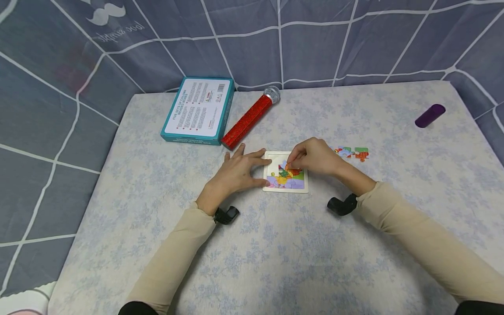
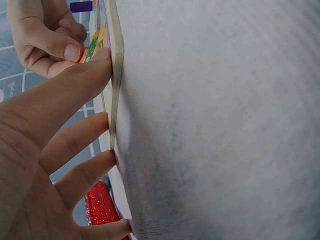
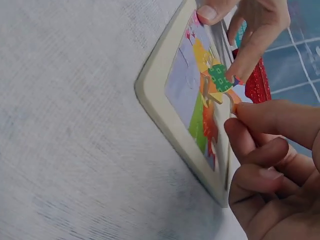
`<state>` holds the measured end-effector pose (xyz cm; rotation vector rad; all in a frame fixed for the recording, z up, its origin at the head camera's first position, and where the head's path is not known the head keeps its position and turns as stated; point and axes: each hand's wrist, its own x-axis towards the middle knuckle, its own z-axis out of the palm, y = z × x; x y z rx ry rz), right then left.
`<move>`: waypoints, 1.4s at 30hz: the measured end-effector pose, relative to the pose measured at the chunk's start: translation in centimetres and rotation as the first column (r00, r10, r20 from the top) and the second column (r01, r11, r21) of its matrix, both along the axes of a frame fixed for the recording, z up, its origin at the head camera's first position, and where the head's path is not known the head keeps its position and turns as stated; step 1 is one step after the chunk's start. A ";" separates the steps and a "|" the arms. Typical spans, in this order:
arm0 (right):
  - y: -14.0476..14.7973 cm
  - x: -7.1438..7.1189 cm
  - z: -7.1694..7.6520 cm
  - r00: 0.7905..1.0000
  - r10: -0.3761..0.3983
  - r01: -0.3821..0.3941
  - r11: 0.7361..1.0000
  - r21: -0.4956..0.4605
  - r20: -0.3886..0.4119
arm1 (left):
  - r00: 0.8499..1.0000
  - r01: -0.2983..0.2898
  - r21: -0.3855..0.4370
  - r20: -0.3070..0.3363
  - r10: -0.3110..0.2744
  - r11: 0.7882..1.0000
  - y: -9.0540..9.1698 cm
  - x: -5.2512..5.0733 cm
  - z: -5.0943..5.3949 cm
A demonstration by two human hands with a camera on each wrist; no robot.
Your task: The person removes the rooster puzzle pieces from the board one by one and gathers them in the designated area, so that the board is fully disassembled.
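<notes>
A small jigsaw puzzle board (image 1: 285, 190) with a pale frame lies on the table, its lower part filled with colourful pieces. My right hand (image 1: 315, 155) pinches a puzzle piece (image 3: 219, 77) with a green patch between thumb and index finger, tilted over the board. At the board's left side, my left hand (image 1: 235, 173) is spread, and its thumb (image 2: 95, 67) and fingertips touch the frame's edge. Beyond my right wrist lie loose puzzle pieces (image 1: 361, 154), partly hidden by that hand.
A teal box (image 1: 198, 109) lies at the back left, with a red glittery microphone (image 1: 250, 120) beside it. Far right is a purple cylinder (image 1: 430, 116). A grey curtain (image 1: 315, 48) with white lines hangs behind the table (image 1: 256, 262).
</notes>
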<state>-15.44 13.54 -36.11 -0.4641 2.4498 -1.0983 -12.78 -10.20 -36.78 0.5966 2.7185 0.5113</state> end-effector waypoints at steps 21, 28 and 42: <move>5.0 0.7 0.5 0.988 -0.072 0.082 0.994 -0.070 0.139 | 1.000 -0.017 0.003 0.013 0.017 1.000 -0.3 0.4 -0.1; 9.4 1.1 0.8 0.970 -0.135 0.147 0.988 -0.045 0.201 | 1.000 -0.014 0.012 0.009 0.014 1.000 -0.2 0.3 0.0; 14.1 1.2 0.3 0.958 -0.205 0.200 0.979 0.047 0.200 | 1.000 -0.001 0.021 0.000 0.001 1.000 0.0 0.0 0.0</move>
